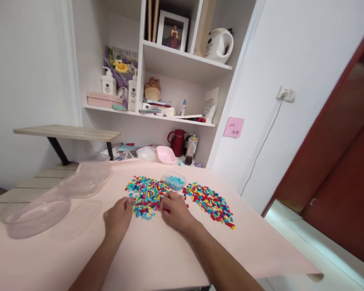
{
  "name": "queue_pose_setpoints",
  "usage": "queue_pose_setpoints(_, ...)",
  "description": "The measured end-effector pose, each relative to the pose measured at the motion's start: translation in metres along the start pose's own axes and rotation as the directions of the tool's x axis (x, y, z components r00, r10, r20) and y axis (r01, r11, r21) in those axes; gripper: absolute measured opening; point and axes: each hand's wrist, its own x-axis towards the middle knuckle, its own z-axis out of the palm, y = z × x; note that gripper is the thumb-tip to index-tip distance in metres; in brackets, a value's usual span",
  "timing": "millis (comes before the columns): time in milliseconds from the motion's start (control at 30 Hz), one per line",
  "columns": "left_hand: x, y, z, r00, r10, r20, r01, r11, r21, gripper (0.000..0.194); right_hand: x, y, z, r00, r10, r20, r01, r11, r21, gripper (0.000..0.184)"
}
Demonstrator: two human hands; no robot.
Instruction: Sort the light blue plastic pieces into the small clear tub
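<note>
A loose pile of small coloured building bricks (147,196) lies between my hands, in blue, red, yellow, green and white. At its left edge is my left hand (118,217), fingers curled together; whatever they hold is hidden. My right hand (176,212) rests at the pile's right edge with its fingers bent down among the bricks, a few red ones showing beside them. Just beyond it stands a small clear container (175,182) holding light blue bricks. To the right spreads a second pile of mixed bricks (210,202).
Clear plastic containers (38,216) stand at the left on the pink table cover (157,258). At the back are a pink tray (166,155), a dark red jug (177,142) and a bottle (191,150). A raised wooden shelf (68,131) juts in at left.
</note>
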Motion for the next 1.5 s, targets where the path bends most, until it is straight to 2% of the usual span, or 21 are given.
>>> queue_pose_setpoints(133, -0.001, 0.001, -0.001, 1.0, 0.003, -0.001, -0.003, 1.0, 0.008, 0.031, -0.001, 0.021, -0.01, 0.981, 0.152, -0.12, -0.152, 0.988, 0.007, 0.029)
queue_pose_setpoints(233, -0.001, 0.001, -0.001, 1.0, 0.003, 0.001, -0.003, 1.0, 0.005, 0.032, 0.0, 0.024, -0.015, 0.961, 0.216, -0.171, -0.22, 0.976, -0.002, 0.029)
queue_pose_setpoints(300, -0.001, 0.002, -0.001, 1.0, -0.003, 0.003, 0.003, 1.0, 0.005, 0.032, 0.0, 0.02, -0.014, 0.967, 0.21, -0.143, -0.213, 0.977, -0.004, 0.023)
queue_pose_setpoints(400, -0.001, 0.002, -0.001, 1.0, -0.007, 0.005, 0.007, 1.0, 0.005, 0.03, 0.001, 0.012, -0.011, 0.989, 0.14, -0.052, -0.14, 0.99, 0.003, 0.013)
queue_pose_setpoints(500, 0.0, 0.001, 0.0, 1.0, 0.002, -0.003, -0.002, 1.0, -0.005, 0.03, 0.001, 0.009, -0.008, 0.994, 0.111, -0.011, -0.112, 0.993, -0.041, 0.024)
queue_pose_setpoints(600, 0.001, 0.0, 0.001, 1.0, 0.003, -0.018, -0.003, 1.0, -0.011, 0.03, 0.0, 0.014, -0.008, 0.985, 0.173, 0.005, -0.171, 0.977, -0.129, 0.012)
queue_pose_setpoints(700, 0.002, -0.002, 0.002, 1.0, 0.004, -0.022, -0.004, 1.0, -0.01, 0.03, -0.002, 0.021, -0.013, 0.97, 0.241, 0.011, -0.235, 0.954, -0.183, 0.012)
queue_pose_setpoints(833, 0.002, -0.001, 0.002, 1.0, 0.011, -0.018, -0.011, 1.0, -0.007, 0.03, -0.003, 0.022, -0.019, 0.952, 0.293, -0.091, -0.307, 0.917, -0.255, 0.016)
queue_pose_setpoints(1000, 0.001, -0.001, 0.002, 1.0, 0.016, -0.012, -0.016, 1.0, 0.012, 0.03, 0.003, 0.008, -0.014, 0.97, 0.192, -0.148, -0.223, 0.947, -0.233, 0.016)
queue_pose_setpoints(1100, 0.0, -0.001, 0.003, 1.0, 0.024, -0.018, -0.024, 1.0, 0.009, 0.03, 0.004, 0.006, -0.009, 0.98, 0.168, -0.108, -0.19, 0.951, -0.244, 0.016)
queue_pose_setpoints(1300, -0.002, 0.0, 0.003, 0.999, 0.037, -0.032, -0.036, 0.999, 0.017, 0.03, 0.005, 0.017, -0.003, 0.994, 0.111, -0.01, -0.111, 0.974, -0.197, 0.016)
queue_pose_setpoints(1500, -0.001, -0.001, 0.003, 1.0, 0.02, -0.018, -0.019, 1.0, 0.017, 0.031, 0.006, 0.019, -0.004, 0.996, 0.094, 0.014, -0.091, 0.986, -0.14, 0.015)
